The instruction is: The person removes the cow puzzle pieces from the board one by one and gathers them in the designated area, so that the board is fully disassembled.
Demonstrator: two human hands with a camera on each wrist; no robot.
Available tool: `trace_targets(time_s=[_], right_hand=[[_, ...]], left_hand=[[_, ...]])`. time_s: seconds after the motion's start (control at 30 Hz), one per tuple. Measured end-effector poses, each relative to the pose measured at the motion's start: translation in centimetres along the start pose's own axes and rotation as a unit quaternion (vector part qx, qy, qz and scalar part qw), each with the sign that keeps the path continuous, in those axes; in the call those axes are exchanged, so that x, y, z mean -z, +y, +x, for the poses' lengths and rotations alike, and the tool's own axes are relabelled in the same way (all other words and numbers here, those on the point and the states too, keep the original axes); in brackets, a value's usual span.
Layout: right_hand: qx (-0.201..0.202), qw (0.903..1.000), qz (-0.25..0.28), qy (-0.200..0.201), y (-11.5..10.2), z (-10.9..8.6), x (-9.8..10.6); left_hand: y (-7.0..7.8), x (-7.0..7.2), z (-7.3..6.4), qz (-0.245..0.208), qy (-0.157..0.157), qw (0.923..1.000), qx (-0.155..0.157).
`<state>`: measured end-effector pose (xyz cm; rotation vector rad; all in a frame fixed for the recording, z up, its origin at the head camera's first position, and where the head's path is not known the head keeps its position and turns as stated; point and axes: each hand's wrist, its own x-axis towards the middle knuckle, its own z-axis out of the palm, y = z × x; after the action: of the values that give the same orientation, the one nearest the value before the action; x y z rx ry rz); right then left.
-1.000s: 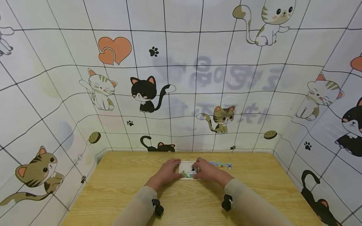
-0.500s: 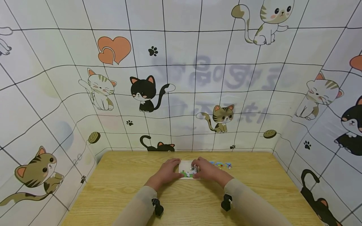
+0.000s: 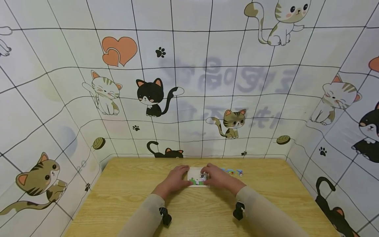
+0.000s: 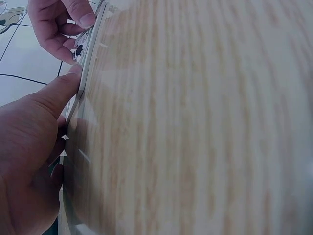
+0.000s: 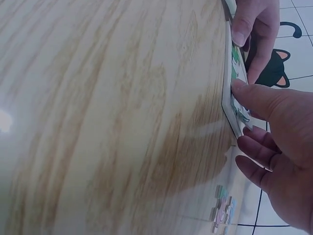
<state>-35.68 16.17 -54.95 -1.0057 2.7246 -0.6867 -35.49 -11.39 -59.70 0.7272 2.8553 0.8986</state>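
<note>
little moved: left hand grips thin rectangular board, right hand pinches black-white piece.

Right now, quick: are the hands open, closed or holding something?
Left hand: holding the puzzle board by its left side.
Right hand: touching the puzzle board; whether it grips anything cannot be told.

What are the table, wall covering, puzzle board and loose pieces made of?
Table: wood or wood-look laminate, glossy; grain and a glare spot show.
Wall covering: likely thin fabric or plastic sheet, fairly matte; grid lines bend, mirrored writing shows through.
Puzzle board: perhaps wood or card, pale; thin, straight rim.
Loose pieces: maybe card or thin wood, coloured; too small to tell.
</note>
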Motion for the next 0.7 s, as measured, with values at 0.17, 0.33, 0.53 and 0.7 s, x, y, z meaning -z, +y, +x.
trace_targets(time_s=[0.17,0.33,0.53,0.7], right_hand=[[0.008,0.9999,-0.01,-0.003,0.36,0.13,0.09],[0.004,1.0,0.001,-0.005,0.43,0.1,0.35],[-0.006,0.9998,0.01,-0.015,0.6,0.15,0.56],[-0.004,0.9999,0.005,-0.013,1.01,0.39,0.4]], left_hand=[[0.58,0.38,-0.26,0.015,-0.005,0.9999,-0.002],[0.58,0.28,-0.23,0.002,-0.006,1.0,0.004],[0.19,-0.03,-0.08,-0.001,-0.003,1.0,0.003],[0.03,-0.01,-0.11,0.009,0.004,0.9999,-0.002]])
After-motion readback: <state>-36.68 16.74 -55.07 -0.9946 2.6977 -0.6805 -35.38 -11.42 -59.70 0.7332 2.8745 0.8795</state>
